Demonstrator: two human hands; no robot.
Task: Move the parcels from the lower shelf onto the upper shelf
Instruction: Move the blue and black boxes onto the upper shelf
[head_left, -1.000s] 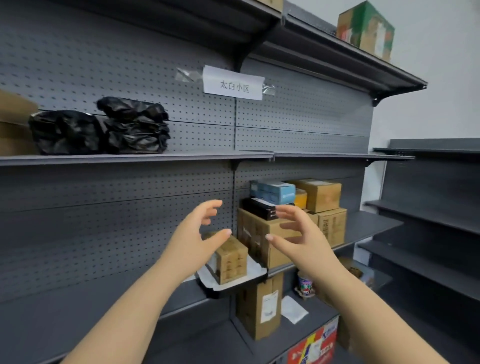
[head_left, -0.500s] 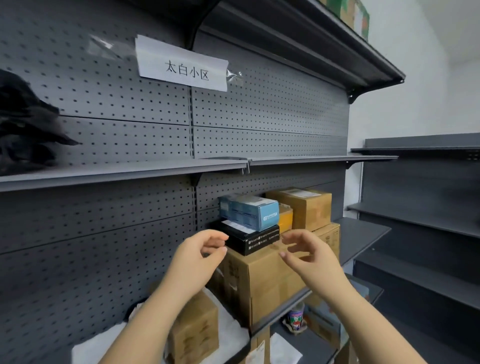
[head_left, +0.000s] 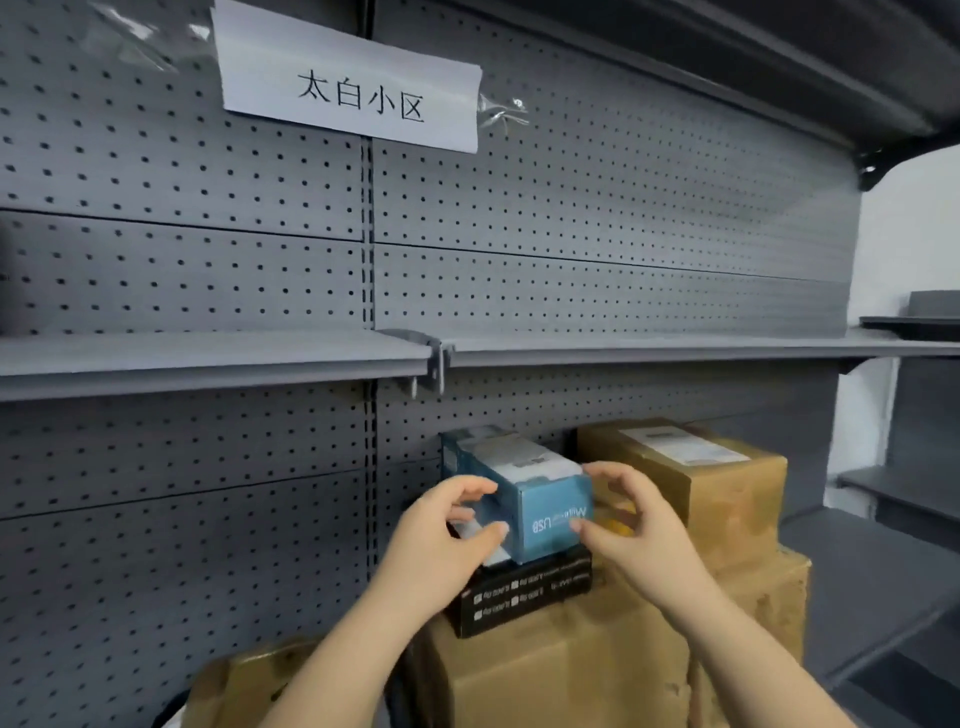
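A blue box (head_left: 540, 499) with a white top lies on a flat black box (head_left: 524, 592), which rests on a large brown carton (head_left: 561, 670) on the lower shelf. My left hand (head_left: 441, 535) touches the blue box's left end with thumb and fingers spread. At its right front corner my right hand (head_left: 628, 525) curls its fingers around the edge. The box still sits on the stack. A second brown carton (head_left: 717, 478) with a white label stands behind to the right. The upper shelf (head_left: 649, 345) runs bare across the middle.
A small brown carton (head_left: 244, 680) sits at the lower left. A white paper sign (head_left: 353, 83) is taped to the grey pegboard back. A metal bracket (head_left: 434, 358) joins the two upper shelf boards. Further dark shelves (head_left: 914, 488) stand at the right.
The view has moved closer and to the right along the shelving. Both hands have reached forward from mid-air and now touch the two ends of the blue box.
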